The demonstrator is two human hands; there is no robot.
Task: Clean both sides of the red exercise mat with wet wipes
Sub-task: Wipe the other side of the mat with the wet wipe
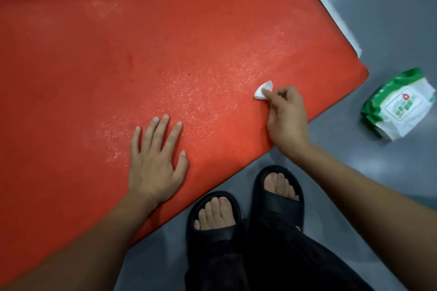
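The red exercise mat (118, 66) lies flat on the grey floor and fills most of the view. A damp, glistening patch runs across its near right part. My left hand (155, 160) rests flat on the mat with fingers spread, close to the near edge. My right hand (287, 118) pinches a small folded white wet wipe (263, 91) and holds it against the mat near the right corner. A green and white pack of wet wipes (399, 104) lies on the floor to the right of the mat.
My two feet in black slippers (248, 205) stand on the grey floor (390, 7) right at the mat's near edge. A white strip (331, 7) shows along the mat's far right edge.
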